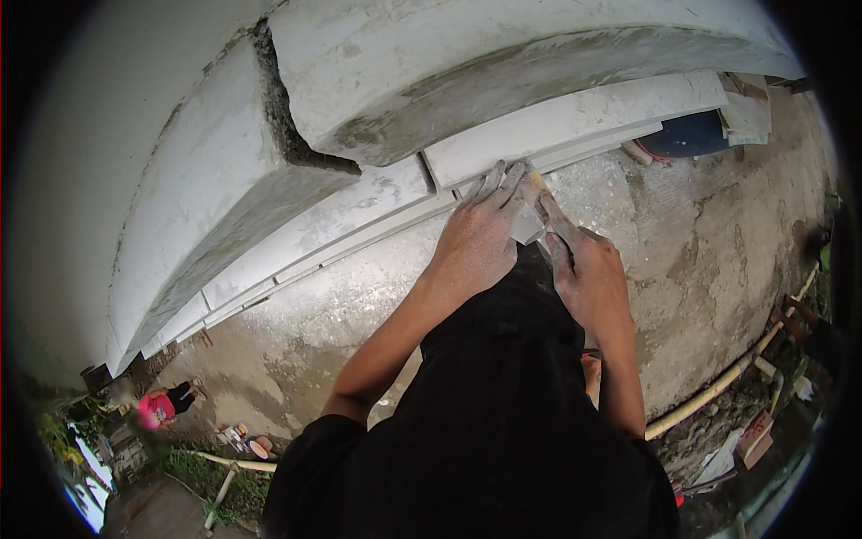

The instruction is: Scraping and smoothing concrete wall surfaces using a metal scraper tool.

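Observation:
Both my dusty hands meet at the edge of a pale stepped ledge (566, 117). My left hand (476, 229) has its fingers bent over a small pale piece (526, 225) with a yellowish patch near its tip, the thumb hidden. My right hand (584, 274) grips the same piece from the right, index finger reaching toward the ledge and thumb lower down. What exactly the piece is, I cannot make out; the fingers cover much of it.
Cracked masonry overhang (197, 171) above; stained concrete ground (691, 260) below. A dark blue container (682, 136) sits upper right. Yellow pipes (700, 404), debris at right. A person in pink (160, 406) is lower left, beside small items (247, 440); another person's limbs (788, 319) show far right.

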The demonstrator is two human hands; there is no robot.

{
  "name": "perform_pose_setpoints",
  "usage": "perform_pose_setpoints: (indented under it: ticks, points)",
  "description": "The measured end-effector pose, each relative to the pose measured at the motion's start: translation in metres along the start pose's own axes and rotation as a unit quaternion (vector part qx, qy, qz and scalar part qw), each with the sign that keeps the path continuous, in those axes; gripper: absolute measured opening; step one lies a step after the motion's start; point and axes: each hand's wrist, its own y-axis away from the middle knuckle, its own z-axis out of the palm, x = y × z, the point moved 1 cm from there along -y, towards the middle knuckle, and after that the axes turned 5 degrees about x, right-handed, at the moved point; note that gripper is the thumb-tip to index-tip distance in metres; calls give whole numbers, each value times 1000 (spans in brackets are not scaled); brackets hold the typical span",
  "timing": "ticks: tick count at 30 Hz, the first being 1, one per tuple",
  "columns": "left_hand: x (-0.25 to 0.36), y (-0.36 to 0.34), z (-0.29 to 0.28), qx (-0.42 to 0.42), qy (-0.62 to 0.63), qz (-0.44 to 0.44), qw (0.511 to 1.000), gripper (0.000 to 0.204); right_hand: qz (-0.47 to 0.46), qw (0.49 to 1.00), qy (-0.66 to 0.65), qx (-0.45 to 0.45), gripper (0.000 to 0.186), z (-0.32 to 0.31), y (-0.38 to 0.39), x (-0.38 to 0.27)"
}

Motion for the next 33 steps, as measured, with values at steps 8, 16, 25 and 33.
perform_pose_setpoints:
  ticks: [8,16,25,33]
  points:
    - [4,9,-2,4,63,-85,994,84,-48,998,-22,15,37,9,-12,1]
    - [26,-51,54,13,57,49,997,81,16,996,11,86,29,-31,-18,47]
    - [51,-64,39,25,81,-38,996,77,-54,998,9,-11,34,-71,-54,52]
    - [76,-120,77,6,135,-108,985,70,5,1000,30,-4,28,-105,-77,93]
